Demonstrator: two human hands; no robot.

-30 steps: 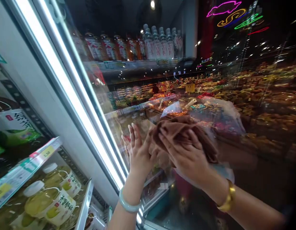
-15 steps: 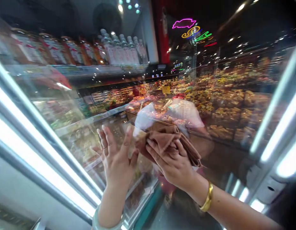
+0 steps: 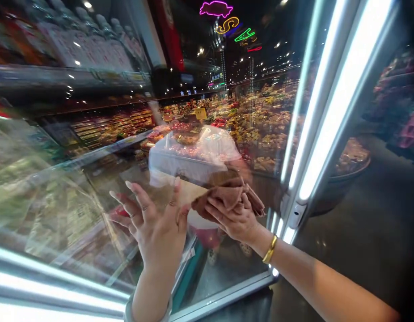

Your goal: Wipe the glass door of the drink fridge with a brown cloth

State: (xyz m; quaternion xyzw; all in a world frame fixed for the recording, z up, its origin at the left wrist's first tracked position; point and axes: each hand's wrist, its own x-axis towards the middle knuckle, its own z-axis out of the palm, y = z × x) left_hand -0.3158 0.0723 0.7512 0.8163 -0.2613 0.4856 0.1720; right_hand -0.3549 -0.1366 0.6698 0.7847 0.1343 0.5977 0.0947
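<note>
My right hand [image 3: 235,221] presses a folded brown cloth [image 3: 223,199] against a glass door pane [image 3: 227,264], with its fingers over the fabric. A gold bangle circles that wrist. To its left, my left hand [image 3: 160,223] is raised with spread fingers close to the glass and holds nothing. Whether its fingertips touch the pane I cannot tell. A ring shows on one finger, and a pale bangle [image 3: 129,308] sits at the wrist. A faint reflection of a person in a white top shows in the glass.
Bright light strips [image 3: 331,103] run down the door's right edge and along the lower left. Bottles [image 3: 93,42] stand on a shelf at upper left. Neon signs [image 3: 216,9] and heaped goods appear in the glass. A round display bin [image 3: 354,156] stands beyond the door at right.
The view has swung to the right, bringing the door's edge and the floor beyond it into sight. The cloth has shifted slightly left in the picture under my right hand. My left hand stays spread.
</note>
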